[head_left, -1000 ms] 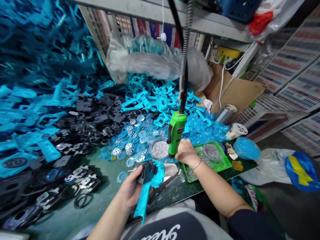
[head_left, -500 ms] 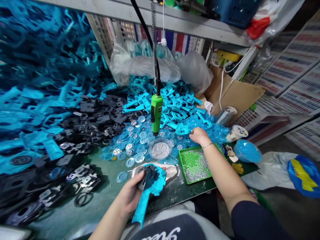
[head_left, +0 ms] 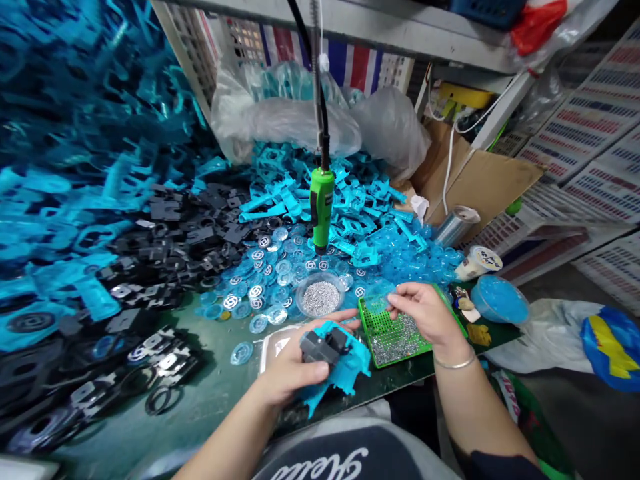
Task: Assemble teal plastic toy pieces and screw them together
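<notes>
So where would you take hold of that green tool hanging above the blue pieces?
Probably around its green barrel, coming in from the side with the right hand, since the left hand holds a blue-and-black piece. The tool hangs upright from a cable, tip down, so the thick barrel between them looks easiest to wrap.

Small assembly workshop. Contents: heaps of blue plastic parts (head_left: 300, 200), heaps of black plastic parts (head_left: 175, 233), a hanging electric screwdriver (head_left: 321, 207), a shelf (head_left: 350, 27), stacked printed cartons (head_left: 590, 127).
</notes>
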Action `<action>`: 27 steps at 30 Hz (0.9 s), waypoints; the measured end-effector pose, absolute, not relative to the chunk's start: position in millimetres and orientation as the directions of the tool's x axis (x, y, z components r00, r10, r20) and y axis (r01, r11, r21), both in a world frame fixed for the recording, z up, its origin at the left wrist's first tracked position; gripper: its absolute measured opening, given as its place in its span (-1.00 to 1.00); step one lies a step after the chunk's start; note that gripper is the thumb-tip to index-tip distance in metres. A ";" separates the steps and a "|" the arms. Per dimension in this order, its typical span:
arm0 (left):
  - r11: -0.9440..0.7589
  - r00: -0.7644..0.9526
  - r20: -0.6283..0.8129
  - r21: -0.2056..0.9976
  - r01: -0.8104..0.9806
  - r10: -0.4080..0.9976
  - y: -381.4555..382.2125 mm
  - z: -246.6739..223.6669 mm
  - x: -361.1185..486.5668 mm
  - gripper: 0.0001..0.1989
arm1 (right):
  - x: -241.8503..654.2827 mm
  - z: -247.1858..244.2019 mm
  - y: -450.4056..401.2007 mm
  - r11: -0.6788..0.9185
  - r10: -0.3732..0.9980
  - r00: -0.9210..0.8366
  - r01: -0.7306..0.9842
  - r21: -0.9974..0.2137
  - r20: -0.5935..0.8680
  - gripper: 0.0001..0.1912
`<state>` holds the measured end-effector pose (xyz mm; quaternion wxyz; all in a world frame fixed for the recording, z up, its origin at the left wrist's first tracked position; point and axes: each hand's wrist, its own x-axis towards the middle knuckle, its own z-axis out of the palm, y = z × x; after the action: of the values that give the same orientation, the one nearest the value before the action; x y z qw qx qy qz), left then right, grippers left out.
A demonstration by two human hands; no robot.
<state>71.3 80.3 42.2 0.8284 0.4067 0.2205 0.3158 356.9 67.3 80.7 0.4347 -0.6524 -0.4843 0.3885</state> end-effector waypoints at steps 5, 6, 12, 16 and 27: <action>0.068 0.694 0.114 0.971 -0.230 0.711 86.1 63.5 97.3 -0.49 | 319.2 74.9 39.9 -0.132 0.980 0.166 0.110 -0.985 -0.113 -0.66; 0.017 0.674 0.116 0.982 -0.187 0.729 85.7 64.8 99.7 -0.51 | 316.5 74.1 36.1 -0.131 0.984 0.145 0.171 -0.976 -0.107 -0.69; -0.035 0.637 -0.024 0.996 0.080 0.770 80.9 54.4 89.0 -0.48 | 371.5 60.9 25.0 -0.179 0.974 0.222 0.633 -0.753 -0.044 -0.76; 0.118 0.643 -0.174 0.985 0.129 0.746 82.0 38.6 74.7 -0.37 | 422.3 37.4 29.5 -0.421 0.883 0.468 0.815 -0.398 0.025 -0.91; 0.252 0.523 -0.248 0.966 0.064 0.816 81.8 14.0 56.7 -0.32 | 431.4 21.6 29.0 -0.346 0.868 0.494 0.677 -0.649 0.052 -0.91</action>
<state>56.7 81.8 14.0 0.6809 0.5457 0.4032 0.2760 431.4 29.0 21.6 0.3119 -0.8060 -0.4792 0.1529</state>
